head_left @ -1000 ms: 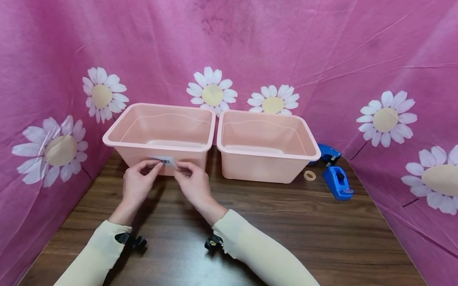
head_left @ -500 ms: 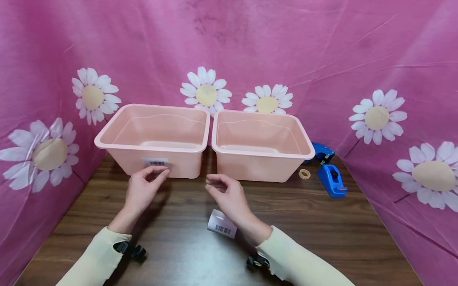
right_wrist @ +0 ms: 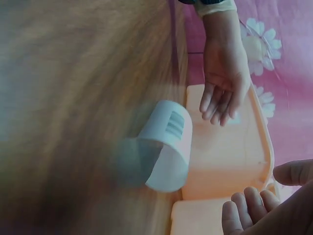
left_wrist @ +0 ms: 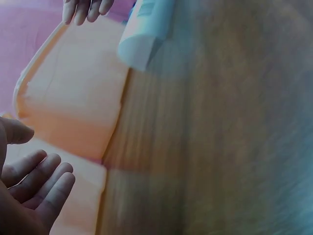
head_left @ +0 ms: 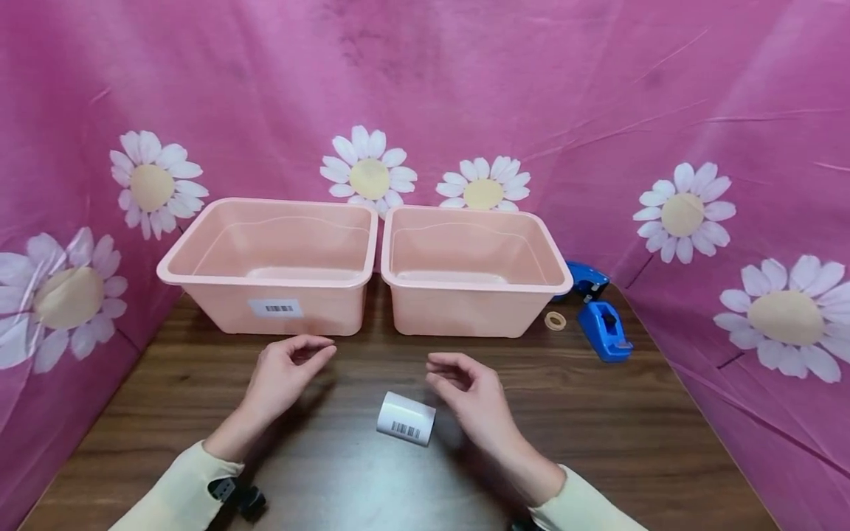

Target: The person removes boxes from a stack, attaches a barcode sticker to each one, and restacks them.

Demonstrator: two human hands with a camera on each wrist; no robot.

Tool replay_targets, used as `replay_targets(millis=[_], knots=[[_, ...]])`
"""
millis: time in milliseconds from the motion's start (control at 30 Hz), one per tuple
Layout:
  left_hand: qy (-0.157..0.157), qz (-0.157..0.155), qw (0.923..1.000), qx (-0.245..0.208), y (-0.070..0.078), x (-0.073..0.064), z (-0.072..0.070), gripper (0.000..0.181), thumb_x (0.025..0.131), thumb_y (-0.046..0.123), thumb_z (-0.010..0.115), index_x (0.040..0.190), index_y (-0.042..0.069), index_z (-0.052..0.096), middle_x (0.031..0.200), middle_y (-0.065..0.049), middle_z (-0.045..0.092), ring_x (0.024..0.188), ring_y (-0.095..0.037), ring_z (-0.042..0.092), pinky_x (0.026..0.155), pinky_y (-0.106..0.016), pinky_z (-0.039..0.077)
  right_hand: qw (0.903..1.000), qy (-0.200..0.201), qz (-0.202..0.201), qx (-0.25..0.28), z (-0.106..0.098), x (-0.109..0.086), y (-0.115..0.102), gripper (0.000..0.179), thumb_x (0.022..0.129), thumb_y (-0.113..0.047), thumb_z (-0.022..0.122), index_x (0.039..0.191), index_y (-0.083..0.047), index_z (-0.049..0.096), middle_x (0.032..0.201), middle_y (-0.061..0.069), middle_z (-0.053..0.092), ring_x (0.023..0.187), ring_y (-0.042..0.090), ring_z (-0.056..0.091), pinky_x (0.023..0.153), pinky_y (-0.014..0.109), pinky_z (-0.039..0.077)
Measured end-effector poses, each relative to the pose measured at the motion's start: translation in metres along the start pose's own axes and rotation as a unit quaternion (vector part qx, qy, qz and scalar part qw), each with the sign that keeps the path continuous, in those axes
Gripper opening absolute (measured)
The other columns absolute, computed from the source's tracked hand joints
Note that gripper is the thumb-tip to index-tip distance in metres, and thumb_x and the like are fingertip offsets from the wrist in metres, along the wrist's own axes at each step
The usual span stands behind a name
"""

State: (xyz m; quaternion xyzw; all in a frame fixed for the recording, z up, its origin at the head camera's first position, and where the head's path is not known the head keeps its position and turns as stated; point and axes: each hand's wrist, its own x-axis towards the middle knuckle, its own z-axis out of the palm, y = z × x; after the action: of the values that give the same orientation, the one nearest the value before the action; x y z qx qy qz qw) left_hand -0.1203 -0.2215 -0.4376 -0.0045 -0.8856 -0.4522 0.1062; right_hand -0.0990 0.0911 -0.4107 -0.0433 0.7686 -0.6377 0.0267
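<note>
Two pink plastic bins stand side by side at the back of the table. The left bin point(head_left: 325, 313) bears a flat white barcode label point(head_left: 275, 307) on its front wall; the right bin point(head_left: 458, 313) has a plain front. My left hand point(head_left: 285, 376) hovers in front of the left bin, fingers loosely bent and holding nothing. Farther right, my right hand point(head_left: 474, 398) is likewise relaxed, with nothing between thumb and fingers. Between the hands lies a white barcode label sheet point(head_left: 406, 418), curled into a tube. In the right wrist view the curled sheet point(right_wrist: 168, 142) shows its hollow, unclosed end.
To the right of the bins are a blue tape dispenser point(head_left: 604, 332) and a small tan tape roll point(head_left: 555, 321). Another blue object point(head_left: 586, 279) is partly hidden behind the right bin. A pink flowered cloth point(head_left: 425, 88) encloses the table's back and sides.
Both hands have let go of the label, which now stays on the left bin, and have drawn back toward me. The right hand moved rightward, bringing the curled sheet into view.
</note>
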Motion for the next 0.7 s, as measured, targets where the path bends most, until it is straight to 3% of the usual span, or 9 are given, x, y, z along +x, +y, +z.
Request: replay_targets(millis=[333, 700], knots=[[-0.069, 0.003, 0.9975, -0.017, 0.015, -0.029, 0.022, 0.016, 0.098, 0.019, 0.088, 0.112, 0.011, 0.087, 0.105, -0.001, 0.088, 0.088, -0.003, 0.078, 0.080, -0.019, 0.062, 0.9972, 0.038, 0.064, -0.008, -0.025, -0.021, 0.014, 0.030, 0.098, -0.002, 0.083, 0.127, 0.002, 0.079, 0.124, 0.019, 0.082, 0.103, 0.008, 0.078, 0.090, 0.016, 0.062], [-0.112, 0.002, 0.9930, -0.038, 0.027, -0.044, 0.037, 0.014, 0.096, 0.018, 0.089, 0.106, 0.009, 0.087, 0.095, 0.001, 0.086, 0.082, -0.002, 0.077, 0.078, -0.019, 0.063, 0.9885, 0.064, 0.137, -0.001, -0.023, -0.035, 0.033, 0.030, 0.096, -0.011, 0.087, 0.123, 0.000, 0.081, 0.107, 0.007, 0.084, 0.089, 0.008, 0.075, 0.078, 0.020, 0.059]])
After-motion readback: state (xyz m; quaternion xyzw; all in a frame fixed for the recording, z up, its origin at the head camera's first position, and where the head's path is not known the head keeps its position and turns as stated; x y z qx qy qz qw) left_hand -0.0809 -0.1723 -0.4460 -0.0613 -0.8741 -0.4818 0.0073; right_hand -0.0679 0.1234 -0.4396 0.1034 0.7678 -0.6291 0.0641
